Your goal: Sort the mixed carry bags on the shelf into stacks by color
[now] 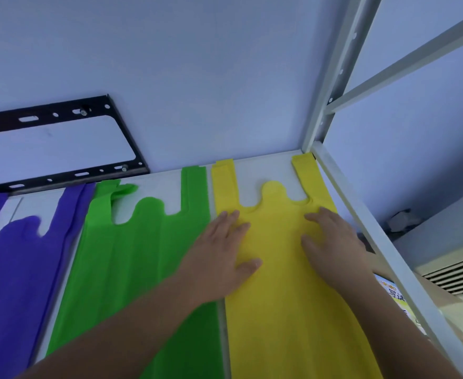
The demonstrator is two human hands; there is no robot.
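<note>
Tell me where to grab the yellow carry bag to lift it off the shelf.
Pinch the two handle loops of the yellow carry bag, at the far end by the wall, coming from above. They lie flat and apart, clear of the left hand and right hand pressing on the bag's body.

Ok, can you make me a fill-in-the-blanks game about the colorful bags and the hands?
1. Both hands lie flat on the ____ bag.
2. The green bag lies between the yellow bag and the ____ bag.
3. The left hand and the right hand are both ____, fingers spread.
4. The black bracket is fixed to the ____.

Missing words: yellow; purple; open; wall
</note>
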